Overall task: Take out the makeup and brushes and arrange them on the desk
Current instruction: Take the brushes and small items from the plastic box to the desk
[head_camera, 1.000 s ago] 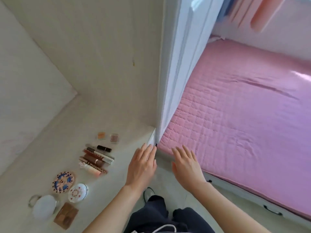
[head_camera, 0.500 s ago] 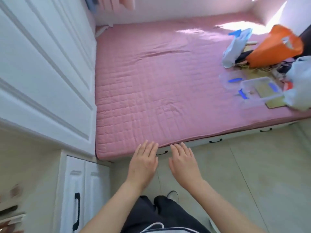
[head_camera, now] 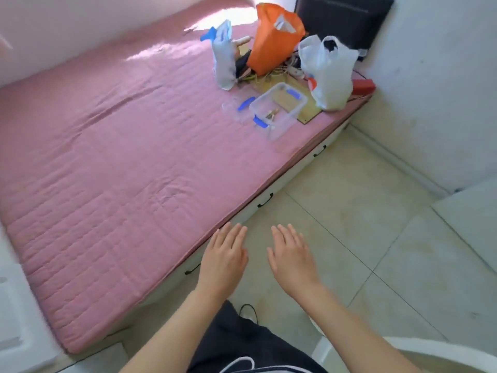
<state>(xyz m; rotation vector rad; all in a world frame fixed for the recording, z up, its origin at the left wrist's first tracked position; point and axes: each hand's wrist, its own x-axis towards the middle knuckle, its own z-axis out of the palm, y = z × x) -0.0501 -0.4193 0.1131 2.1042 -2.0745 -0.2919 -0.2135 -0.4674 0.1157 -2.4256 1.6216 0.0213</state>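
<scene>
The left hand [head_camera: 224,261] and the right hand [head_camera: 291,261] are both held out flat in front of the person. The fingers are straight. The hands are side by side with a small gap between them, and they hold nothing. They hang in the air, the left over the edge of the pink bed [head_camera: 121,157] and the right over the tiled floor [head_camera: 349,211].

Well away from the hands, at the far end of the bed, sits a clear box [head_camera: 278,109] with blue clips. It is open, and its lid [head_camera: 234,106] lies just beside it. A few small gold things [head_camera: 271,114] lie inside the box. They may be brushes or makeup, but they are too small for me to tell.

Behind the box is a heap of stuff: an orange bag [head_camera: 274,36], a white bag [head_camera: 326,71] and a pale bag [head_camera: 223,63]. A bit of a white chair [head_camera: 435,351] shows low down by the person's right arm. I cannot see the desk from here, so I cannot tell what lies on it.

I think the person is between trips, with empty hands, and is looking to the box for more things to take out. The next move would be a long reach across the bed to the box. The things in it are little and thin, so they would need a careful pinch with the fingertips. Then they must be carried to the desk and laid down neatly.
</scene>
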